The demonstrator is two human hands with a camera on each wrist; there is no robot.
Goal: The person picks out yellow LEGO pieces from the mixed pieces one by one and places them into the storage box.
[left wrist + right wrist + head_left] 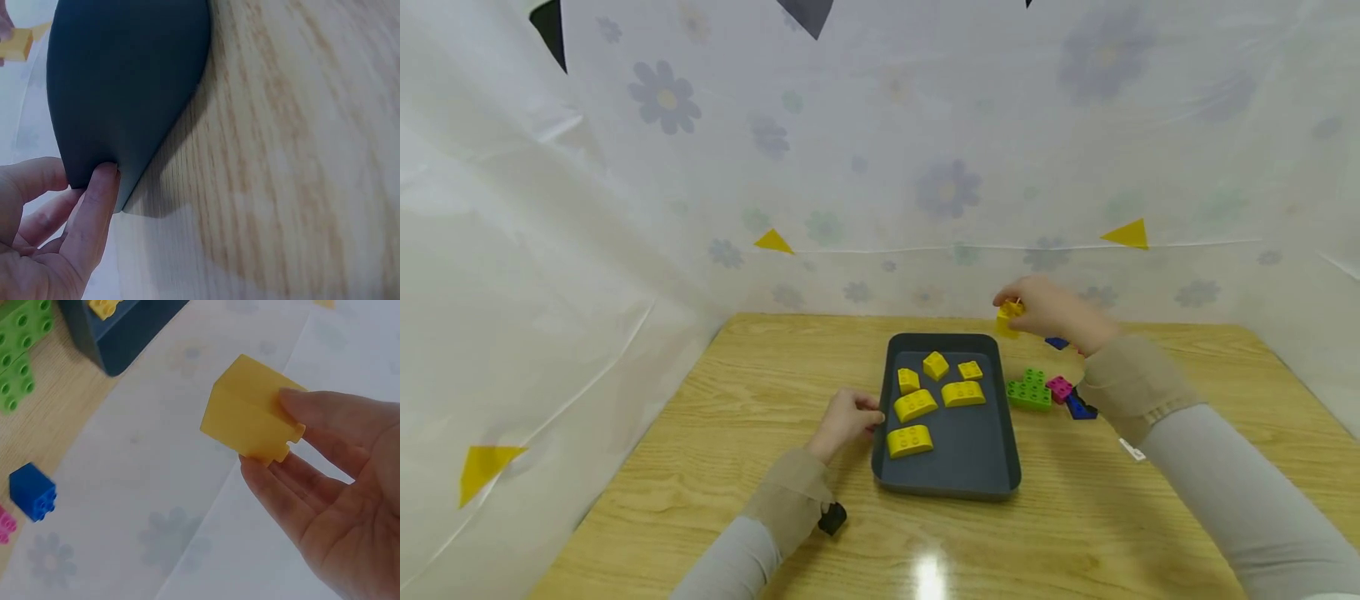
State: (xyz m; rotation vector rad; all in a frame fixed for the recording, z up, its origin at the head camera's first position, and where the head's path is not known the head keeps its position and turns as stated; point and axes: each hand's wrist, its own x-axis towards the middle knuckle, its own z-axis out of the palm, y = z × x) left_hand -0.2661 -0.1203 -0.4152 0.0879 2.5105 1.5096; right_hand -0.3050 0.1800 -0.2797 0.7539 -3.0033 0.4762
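My right hand pinches a yellow building block between thumb and fingers, up in the air past the far right corner of a dark grey tray. In the right wrist view the block has a slanted face, and its studs point toward the palm. At the tray's left side my left hand holds the rim, with a finger against the outer wall. Several yellow blocks lie apart inside the tray, among them a curved-top block at the near left and a small square one at the far right.
Right of the tray on the wooden table lie green blocks, a pink block and blue blocks. A white piece sits under the right forearm. Flower-patterned sheeting hangs behind the table and along its sides.
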